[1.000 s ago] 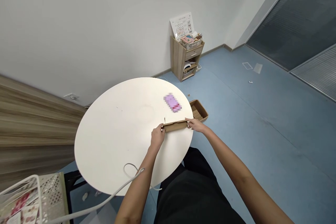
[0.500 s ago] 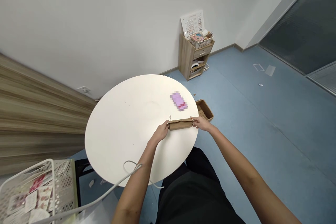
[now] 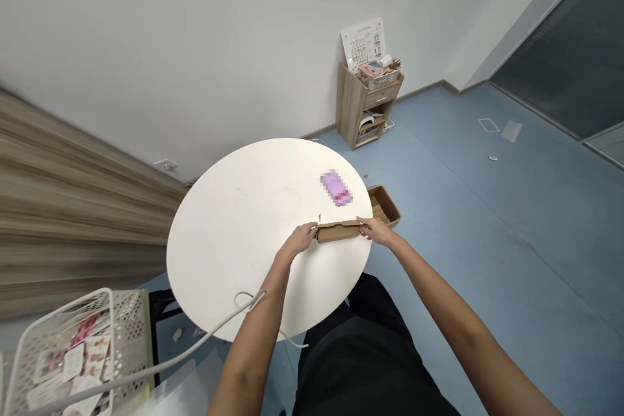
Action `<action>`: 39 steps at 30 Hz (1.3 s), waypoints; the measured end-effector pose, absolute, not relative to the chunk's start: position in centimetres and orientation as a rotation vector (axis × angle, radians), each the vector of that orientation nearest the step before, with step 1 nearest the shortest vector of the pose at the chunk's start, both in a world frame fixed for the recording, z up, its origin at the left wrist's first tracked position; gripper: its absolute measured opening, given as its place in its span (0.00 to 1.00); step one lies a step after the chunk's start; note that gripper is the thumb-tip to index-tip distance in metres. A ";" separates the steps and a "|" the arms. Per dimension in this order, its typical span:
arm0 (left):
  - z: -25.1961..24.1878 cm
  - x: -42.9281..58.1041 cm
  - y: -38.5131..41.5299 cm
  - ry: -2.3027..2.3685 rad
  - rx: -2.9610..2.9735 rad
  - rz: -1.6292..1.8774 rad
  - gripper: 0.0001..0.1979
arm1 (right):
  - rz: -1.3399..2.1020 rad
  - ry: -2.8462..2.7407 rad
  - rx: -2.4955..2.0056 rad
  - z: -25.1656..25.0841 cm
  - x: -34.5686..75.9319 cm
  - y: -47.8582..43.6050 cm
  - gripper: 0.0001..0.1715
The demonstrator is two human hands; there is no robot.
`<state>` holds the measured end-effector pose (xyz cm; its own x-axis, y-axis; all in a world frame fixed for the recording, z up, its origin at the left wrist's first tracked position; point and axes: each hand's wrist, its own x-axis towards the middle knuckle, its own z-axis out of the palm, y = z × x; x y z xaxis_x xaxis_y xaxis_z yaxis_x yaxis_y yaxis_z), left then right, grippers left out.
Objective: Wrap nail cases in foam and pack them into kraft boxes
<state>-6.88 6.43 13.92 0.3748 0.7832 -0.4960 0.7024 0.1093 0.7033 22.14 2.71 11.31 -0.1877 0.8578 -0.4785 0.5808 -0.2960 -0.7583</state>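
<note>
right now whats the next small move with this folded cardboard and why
Probably slide the folded brown cardboard slightly toward the middle of the round white table first. Your left hand and right hand hold its two ends, and its right end sits close to the table's rim, so a slip could tip it off the edge.
</note>
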 end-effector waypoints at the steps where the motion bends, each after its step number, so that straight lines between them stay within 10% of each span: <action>1: 14.0 -6.8 6.7 1.344 1.583 0.090 0.17 | 1.483 -1.670 -1.804 11.3 22.1 2.7 0.25; 39: 14.7 -7.1 8.2 1.306 1.141 0.133 0.23 | 1.650 -1.492 -1.805 11.9 21.8 3.5 0.27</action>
